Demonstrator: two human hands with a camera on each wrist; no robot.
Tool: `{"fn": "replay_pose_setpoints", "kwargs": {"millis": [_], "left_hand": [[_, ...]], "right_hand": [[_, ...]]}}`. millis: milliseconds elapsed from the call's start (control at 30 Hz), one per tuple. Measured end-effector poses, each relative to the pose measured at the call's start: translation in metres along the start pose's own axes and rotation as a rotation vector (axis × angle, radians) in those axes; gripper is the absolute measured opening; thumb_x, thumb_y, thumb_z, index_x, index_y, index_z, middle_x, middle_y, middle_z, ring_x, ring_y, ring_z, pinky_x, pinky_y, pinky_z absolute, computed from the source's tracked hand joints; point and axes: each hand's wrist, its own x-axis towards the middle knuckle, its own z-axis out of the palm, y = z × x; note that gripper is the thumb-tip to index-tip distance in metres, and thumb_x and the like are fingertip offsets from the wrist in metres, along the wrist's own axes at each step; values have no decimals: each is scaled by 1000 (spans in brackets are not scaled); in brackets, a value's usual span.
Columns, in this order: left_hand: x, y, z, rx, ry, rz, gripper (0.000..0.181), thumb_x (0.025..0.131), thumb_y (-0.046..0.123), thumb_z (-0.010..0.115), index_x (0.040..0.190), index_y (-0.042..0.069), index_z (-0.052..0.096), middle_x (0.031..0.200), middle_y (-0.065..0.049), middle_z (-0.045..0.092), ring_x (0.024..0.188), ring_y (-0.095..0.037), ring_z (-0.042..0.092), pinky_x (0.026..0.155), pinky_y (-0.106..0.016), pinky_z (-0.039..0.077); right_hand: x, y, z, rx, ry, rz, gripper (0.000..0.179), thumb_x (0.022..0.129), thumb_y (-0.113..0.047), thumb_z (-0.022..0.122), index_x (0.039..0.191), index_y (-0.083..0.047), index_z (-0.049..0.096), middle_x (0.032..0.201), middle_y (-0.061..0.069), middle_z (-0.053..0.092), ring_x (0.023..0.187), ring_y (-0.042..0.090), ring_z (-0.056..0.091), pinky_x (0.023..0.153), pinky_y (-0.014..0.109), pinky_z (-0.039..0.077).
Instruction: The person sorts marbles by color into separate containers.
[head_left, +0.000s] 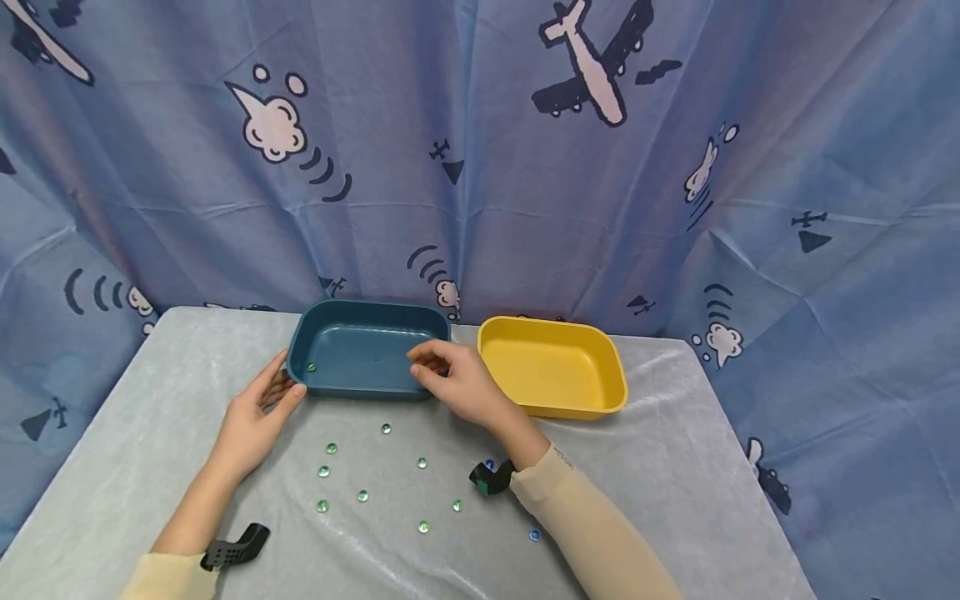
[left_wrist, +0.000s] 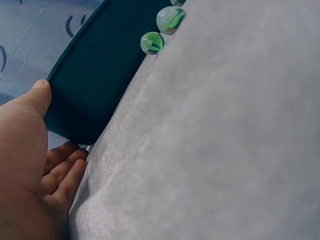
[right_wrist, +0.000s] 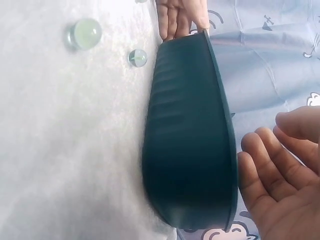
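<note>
A dark teal plastic tray (head_left: 367, 393) stands at the back of the table. My left hand (head_left: 253, 421) holds its left end, the thumb (left_wrist: 42, 92) at the rim and the fingers against the end wall. Inside, near that end, lies one green marble (head_left: 311, 367). My right hand (head_left: 461, 379) hovers over the tray's right end with fingers loosely bent, and nothing shows between them. In the right wrist view those fingers (right_wrist: 270, 160) are just beyond the rim. Several clear marbles with green swirls, such as this green marble (head_left: 422, 462), lie on the cloth in front.
A yellow tray (head_left: 558, 412) stands right of the teal one, partly behind my right wrist. Two blue marbles lie by my right forearm: one blue marble (head_left: 535, 535) in front, another blue marble (head_left: 490, 464) by the wrist strap. A patterned blue curtain (head_left: 375, 167) hangs behind the table.
</note>
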Motion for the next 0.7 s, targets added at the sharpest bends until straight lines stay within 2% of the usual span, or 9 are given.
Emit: {"fn": "replay_pose_setpoints", "kwargs": {"millis": [300, 400, 700], "left_hand": [[-1, -2, -2, 8, 5, 8, 71, 112, 32, 68, 173, 15, 36, 148, -27, 64, 128, -43, 67, 95, -1, 39], [-1, -2, -3, 8, 6, 8, 71, 112, 33, 68, 173, 15, 36, 148, -27, 64, 129, -43, 67, 95, -1, 39], [0, -2, -1, -13, -6, 0, 71, 112, 33, 68, 173, 17, 35, 150, -27, 62, 130, -43, 66, 96, -2, 39]], "right_hand": [[-8, -9, -1, 32, -1, -17, 18, 109, -18, 72, 125, -13, 78, 111, -6, 77, 97, 12, 70, 87, 34, 61], [-10, -13, -2, 38, -2, -37, 18, 109, -18, 72, 125, -13, 78, 113, -1, 78, 98, 12, 71, 88, 35, 61], [-24, -20, -5, 32, -11, -67, 17, 108, -17, 73, 122, -10, 79, 113, 2, 79, 99, 12, 72, 90, 45, 63]]}}
